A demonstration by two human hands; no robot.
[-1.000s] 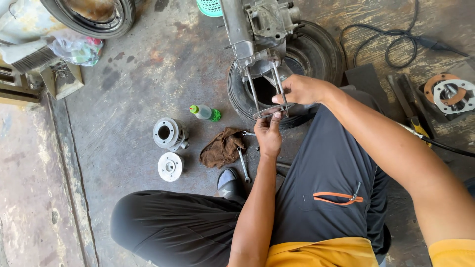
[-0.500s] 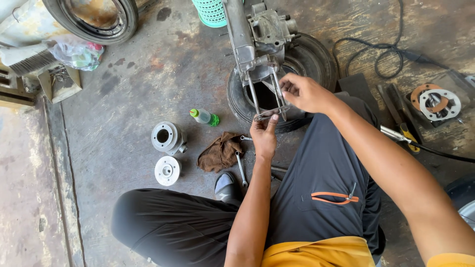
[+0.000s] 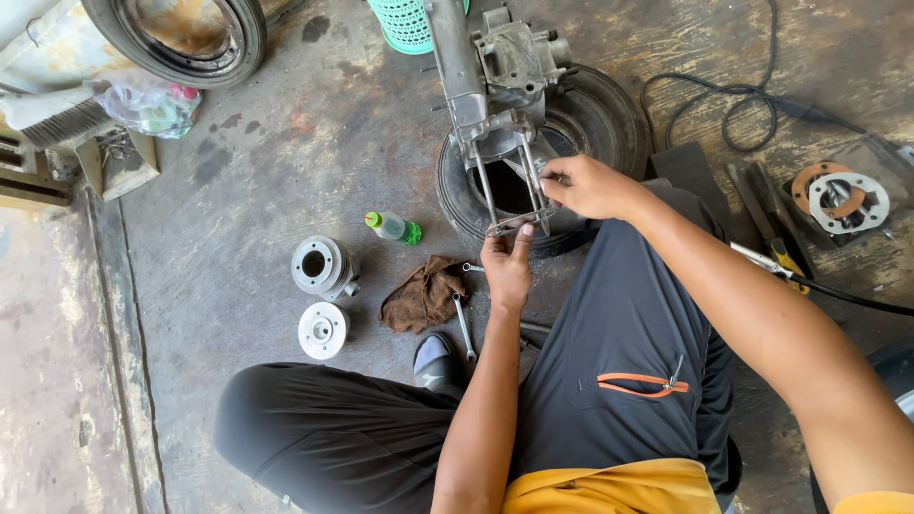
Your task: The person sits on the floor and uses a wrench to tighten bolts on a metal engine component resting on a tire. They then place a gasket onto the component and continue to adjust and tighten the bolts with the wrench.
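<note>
Here, the left hand pinches the lower edge of a thin grey metal gasket threaded on the long studs of a grey engine casing resting on a black tyre. The right hand closes its fingers around the right-hand studs just above. A brown rag, a spanner and a ribbed grey metal cylinder lie on the concrete floor nearby.

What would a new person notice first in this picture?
First, the grey engine resting on a black tyre at top centre, with long studs sticking out. The left hand and right hand hold a thin gasket at the stud ends. Left of them lie a metal cylinder and a brown rag.
</note>
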